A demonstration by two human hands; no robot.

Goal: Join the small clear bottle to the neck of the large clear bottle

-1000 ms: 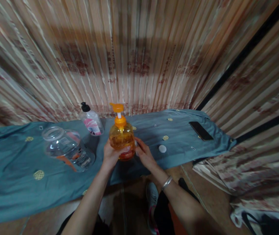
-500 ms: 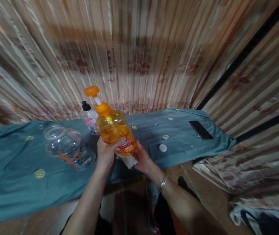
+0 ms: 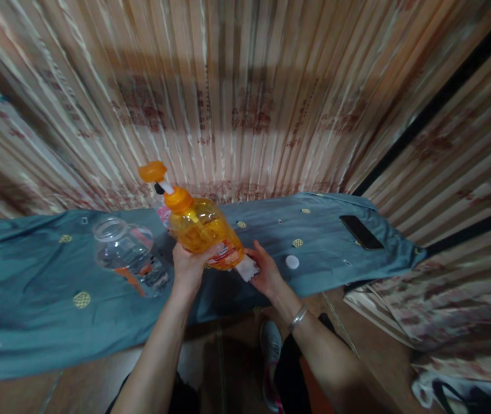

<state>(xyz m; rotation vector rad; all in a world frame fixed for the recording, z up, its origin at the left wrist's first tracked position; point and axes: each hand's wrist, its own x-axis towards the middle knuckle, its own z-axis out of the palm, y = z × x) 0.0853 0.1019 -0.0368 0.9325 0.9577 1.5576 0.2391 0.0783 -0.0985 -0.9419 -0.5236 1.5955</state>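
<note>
My left hand [image 3: 188,265] is wrapped round an orange pump bottle [image 3: 204,227], tilted with its orange pump head up and to the left. Amber liquid shows inside it. At the bottle's base, my right hand [image 3: 263,269] has its fingers closed on a crumpled white tissue [image 3: 246,268]. Behind the pump bottle stands a smaller bottle [image 3: 163,215] with a pink label and black top, mostly hidden. Left of my left hand is a wide clear plastic jar [image 3: 131,256] with its mouth uncovered and orange print on its side.
The bench is covered by a blue-green cloth [image 3: 111,322] with yellow prints. A white round cap [image 3: 292,262] and a black phone [image 3: 361,232] lie on its right part. Pleated curtains [image 3: 249,103] hang behind and to the right; dark poles cross at the right.
The pump bottle has tilted further over to the left. My right hand, with the tissue, has moved slightly right, and more of the tissue now shows beyond the bottle's base.
</note>
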